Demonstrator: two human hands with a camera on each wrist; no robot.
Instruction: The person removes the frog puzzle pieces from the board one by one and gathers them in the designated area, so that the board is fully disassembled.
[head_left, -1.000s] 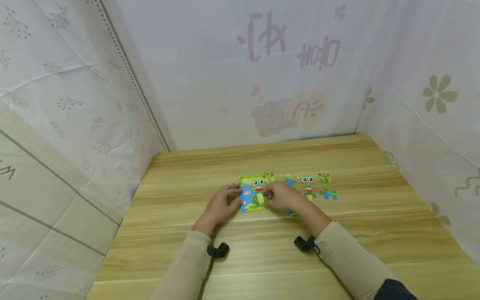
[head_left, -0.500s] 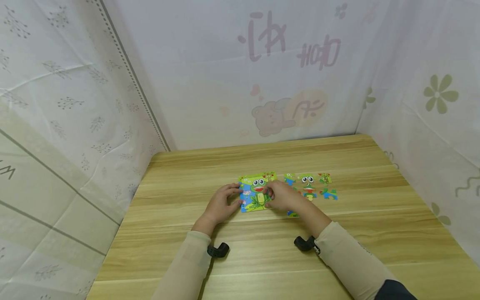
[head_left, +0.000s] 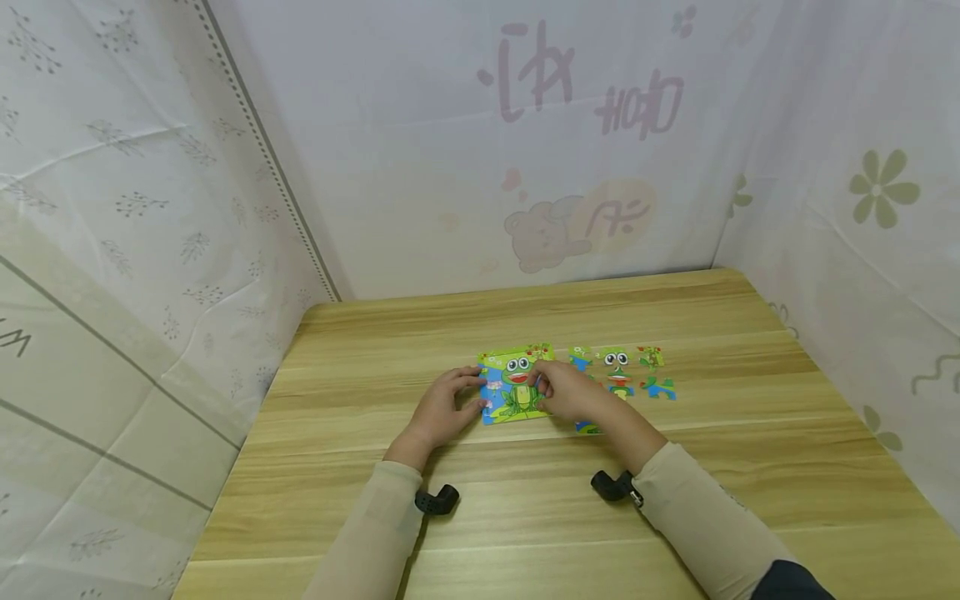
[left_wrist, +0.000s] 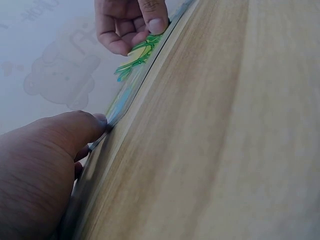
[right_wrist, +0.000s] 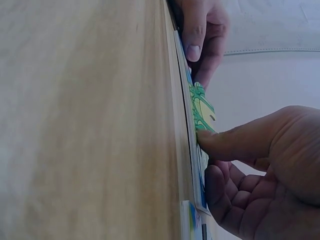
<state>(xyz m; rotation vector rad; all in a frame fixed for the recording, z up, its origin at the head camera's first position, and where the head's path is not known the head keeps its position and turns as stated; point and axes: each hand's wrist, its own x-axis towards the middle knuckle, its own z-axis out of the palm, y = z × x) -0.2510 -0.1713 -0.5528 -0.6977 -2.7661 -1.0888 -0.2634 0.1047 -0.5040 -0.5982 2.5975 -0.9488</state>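
In the head view a frog jigsaw board (head_left: pixel 498 408) lies flat on the table, with green, blue and frog-face artwork. My left hand (head_left: pixel 442 408) rests at its left edge; thumb and fingertips touch that edge, spread apart. In the right wrist view my right hand (right_wrist: pixel 255 175) pinches a green-and-yellow jigsaw piece (right_wrist: pixel 204 110), which stands tilted up from the board's surface. The left wrist view shows the same piece (left_wrist: pixel 140 56) under the right fingers. Right of the board lie loose jigsaw pieces, among them one with the frog's eyes (head_left: pixel 616 359), partly hidden by the right hand.
Further loose pieces lie on the right: a blue-and-green one (head_left: pixel 658 388), a corner with red dots (head_left: pixel 650 357) and a blue-green one (head_left: pixel 580 358). The wooden table (head_left: pixel 480 533) meets a printed cloth (head_left: pixel 420 167) behind.
My right hand has shifted very slightly right, its thumb drawing back from the board's lower part. More of the frog's lower body shows. The left hand stays at the board's edge.
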